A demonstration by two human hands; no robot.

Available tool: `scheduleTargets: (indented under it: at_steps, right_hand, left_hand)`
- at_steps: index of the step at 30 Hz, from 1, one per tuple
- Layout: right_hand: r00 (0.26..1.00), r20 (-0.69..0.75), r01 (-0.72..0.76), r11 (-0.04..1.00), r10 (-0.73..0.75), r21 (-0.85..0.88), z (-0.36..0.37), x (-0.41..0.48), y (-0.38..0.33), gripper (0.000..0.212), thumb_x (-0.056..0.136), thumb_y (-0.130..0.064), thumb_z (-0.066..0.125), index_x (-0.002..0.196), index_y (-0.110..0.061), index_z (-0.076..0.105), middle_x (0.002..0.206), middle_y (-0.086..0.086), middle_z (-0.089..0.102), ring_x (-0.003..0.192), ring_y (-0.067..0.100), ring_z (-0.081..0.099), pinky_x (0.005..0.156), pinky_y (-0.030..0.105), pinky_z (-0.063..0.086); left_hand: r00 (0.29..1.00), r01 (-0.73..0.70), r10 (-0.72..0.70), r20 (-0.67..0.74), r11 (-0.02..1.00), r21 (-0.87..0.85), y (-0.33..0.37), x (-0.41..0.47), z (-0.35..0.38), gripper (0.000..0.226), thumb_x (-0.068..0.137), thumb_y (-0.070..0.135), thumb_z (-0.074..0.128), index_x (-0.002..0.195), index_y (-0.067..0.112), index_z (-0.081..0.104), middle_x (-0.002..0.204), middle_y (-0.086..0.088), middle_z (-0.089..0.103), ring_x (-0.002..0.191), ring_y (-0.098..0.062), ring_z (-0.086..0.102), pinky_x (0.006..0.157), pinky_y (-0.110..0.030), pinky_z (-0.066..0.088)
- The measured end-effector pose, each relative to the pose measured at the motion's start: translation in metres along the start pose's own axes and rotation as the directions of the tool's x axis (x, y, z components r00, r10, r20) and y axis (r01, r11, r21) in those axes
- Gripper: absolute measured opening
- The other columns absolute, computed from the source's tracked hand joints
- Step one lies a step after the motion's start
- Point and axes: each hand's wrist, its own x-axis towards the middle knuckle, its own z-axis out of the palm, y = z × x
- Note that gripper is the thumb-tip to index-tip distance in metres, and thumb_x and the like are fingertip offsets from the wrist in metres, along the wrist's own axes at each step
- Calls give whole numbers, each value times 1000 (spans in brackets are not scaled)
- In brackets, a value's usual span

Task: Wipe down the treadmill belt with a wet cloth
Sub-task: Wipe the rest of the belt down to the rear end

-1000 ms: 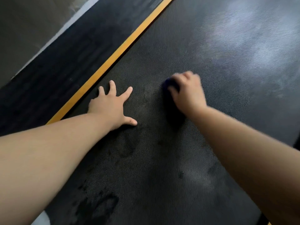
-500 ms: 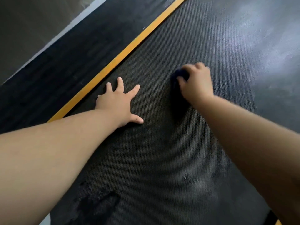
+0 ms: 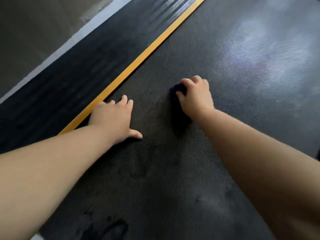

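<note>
Head camera looks down at the black treadmill belt (image 3: 225, 84). The left hand (image 3: 112, 120) lies flat on the belt beside the yellow stripe (image 3: 138, 61), fingers straight. The right hand (image 3: 195, 96) squeezes a dark blue cloth (image 3: 178, 88) against the belt.

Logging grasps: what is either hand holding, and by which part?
The right hand grips the cloth, balled up beneath it; the left hand holds nothing, flat on the belt.
</note>
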Motion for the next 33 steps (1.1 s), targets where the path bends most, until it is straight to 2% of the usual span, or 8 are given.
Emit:
scheduleTargets:
  at_steps: [2,8,14,17,21,23,27,33]
  right_hand:
    - [1000,-2,-21,1000,21,-21,5,-10,-25,31,90,-29,54,116,-14,59,119,12,50,110,33,41,90,39,38]
    - [879,101,459,885,-465,78,12,-27,-31,33,85,-29,63,114,-12,63,107,12,59,97,35,51,84,44,47]
    - [996,-46,-68,997,70,43,16,19,-27,34,92,-35,52,120,-17,57,120,12,49,113,32,39,93,39,36]
    - [987,-15,160,980,-159,120,18,-8,-45,30,88,-31,59,114,-17,63,113,10,53,104,31,44,91,38,39]
    - [885,96,439,886,-455,152,20,-22,-44,31,85,-30,63,113,-16,64,106,7,58,97,30,49,86,40,45]
    - [920,81,378,922,-385,87,20,3,-37,33,86,-34,60,114,-18,63,109,8,57,101,32,49,88,41,45]
    - [995,36,-96,993,94,61,8,50,-32,34,90,-35,56,121,-19,60,122,11,51,115,33,41,95,38,37]
    - [891,155,399,900,-426,176,18,-18,-81,34,86,-30,63,118,-18,63,113,5,58,105,28,47,91,39,43]
  left_hand:
    - [997,-17,20,-76,999,50,-5,2,-5,110,65,88,46,150,22,22,158,1,20,133,-20,40,98,-37,40]
    - [999,14,-17,-48,999,-48,-18,2,12,106,71,86,37,152,25,6,160,-1,-10,146,-22,-15,115,-59,7]
    - [990,47,-70,-121,982,-180,-18,3,16,121,63,84,52,152,23,-1,153,-12,-30,145,-29,-19,116,-53,5]
    - [986,111,-137,-100,968,-225,-19,3,16,136,58,87,54,149,16,-19,155,-16,-25,145,-30,-16,119,-48,3]
    - [980,168,-183,-80,972,-165,-20,7,13,145,51,94,47,148,8,-19,157,-13,-21,146,-27,-15,114,-58,1]
    - [983,159,-172,-61,972,-173,-22,9,12,147,50,94,47,147,7,-20,156,-13,-24,146,-27,-16,115,-57,3]
    - [989,105,-120,-85,982,-156,-28,6,15,145,49,99,34,147,6,-19,156,-12,-23,146,-26,-16,117,-54,5]
    - [989,77,-98,-108,980,-184,-35,4,16,137,55,98,26,148,8,-18,157,-9,-24,146,-22,-17,119,-50,3]
